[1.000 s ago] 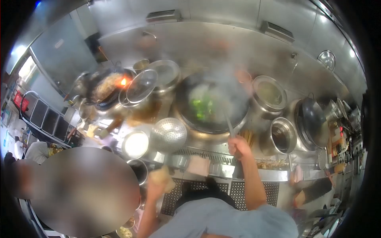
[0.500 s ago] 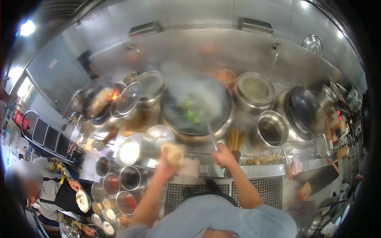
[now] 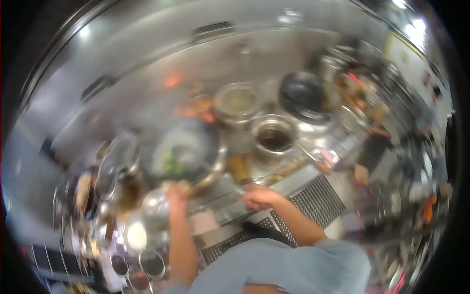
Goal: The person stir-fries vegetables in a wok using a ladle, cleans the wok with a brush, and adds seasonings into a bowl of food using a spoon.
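The view is smeared by motion. A dark wok (image 3: 156, 152) holds bright green vegetables (image 3: 172, 164) under pale steam. My left hand (image 3: 177, 196) is at the wok's near rim, closed on a folded beige cloth (image 3: 182, 186). My right hand (image 3: 260, 197) is closed on a ladle's handle, to the right of the wok and just below a bamboo brush (image 3: 239, 167). Blur hides most of the ladle, whose far part is faint inside the wok.
Right of the wok stand a lidded pot (image 3: 237, 102), an open pot of dark liquid (image 3: 274, 138) and an upturned black wok (image 3: 302, 95). Orange glow shows behind the wok. Several containers stand at lower left, near a white bowl (image 3: 135, 235). A perforated mat (image 3: 318, 202) lies below.
The view has swung to the right and tilted. My left hand has brought the cloth up to the wok's rim. The co-worker at left has mostly left the view.
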{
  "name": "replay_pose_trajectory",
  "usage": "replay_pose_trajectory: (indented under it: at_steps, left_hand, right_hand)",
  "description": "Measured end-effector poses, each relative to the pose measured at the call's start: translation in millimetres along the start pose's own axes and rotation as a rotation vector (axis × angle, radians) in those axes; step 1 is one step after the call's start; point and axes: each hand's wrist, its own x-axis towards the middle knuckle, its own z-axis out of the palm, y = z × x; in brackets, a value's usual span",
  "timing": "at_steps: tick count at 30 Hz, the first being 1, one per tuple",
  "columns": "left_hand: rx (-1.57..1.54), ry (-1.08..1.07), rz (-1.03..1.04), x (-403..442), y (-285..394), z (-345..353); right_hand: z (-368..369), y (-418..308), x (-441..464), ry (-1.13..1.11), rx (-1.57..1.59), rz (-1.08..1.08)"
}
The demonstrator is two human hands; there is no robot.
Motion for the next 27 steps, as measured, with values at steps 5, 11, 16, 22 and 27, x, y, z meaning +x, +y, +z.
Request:
replay_pose_trajectory:
  at_steps: [5,11,16,22,27]
  left_hand:
    - [0.238,0.120,0.005,-3.3,16.9,14.7]
    - [0.468,0.062,0.163,7.1,7.9,-3.3]
    - [0.530,0.060,0.193,21.6,3.8,-22.2]
    - [0.339,0.060,0.070,-1.3,9.7,3.2]
    - [0.137,0.166,-0.075,-15.7,16.9,31.5]
  right_hand:
    - [29.0,1.5,54.1,0.159,-0.366,-0.047]
    - [58.3,21.3,51.3,0.075,-0.129,-0.098]
    - [64.4,25.1,69.2,0.277,-0.337,-0.179]
    - [50.1,56.4,72.0,0.288,-0.254,-0.036]
    - [45.0,60.8,76.7,0.272,-0.218,-0.085]
